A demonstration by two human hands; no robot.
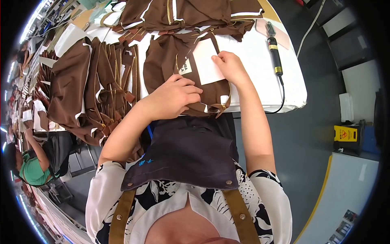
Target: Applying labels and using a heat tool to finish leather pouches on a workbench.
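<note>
A brown fabric bag piece with a zipper and a small printed pale label lies on the white table in front of me. On it rests a blank white card. My right hand is closed at the card's right edge, thumb on top, the other fingers curled under and partly hidden. Palm down, my left hand lies on the brown fabric left of the card, its fingers slightly bent and apart. Near the bag piece's lower right corner are a brass-coloured zipper end and a white patch.
Left stands a stack of brown zippered pieces; more brown pieces lie at the far side. A black corded hand tool lies on the table at right. A person in green sits far left. A yellow sign stands right.
</note>
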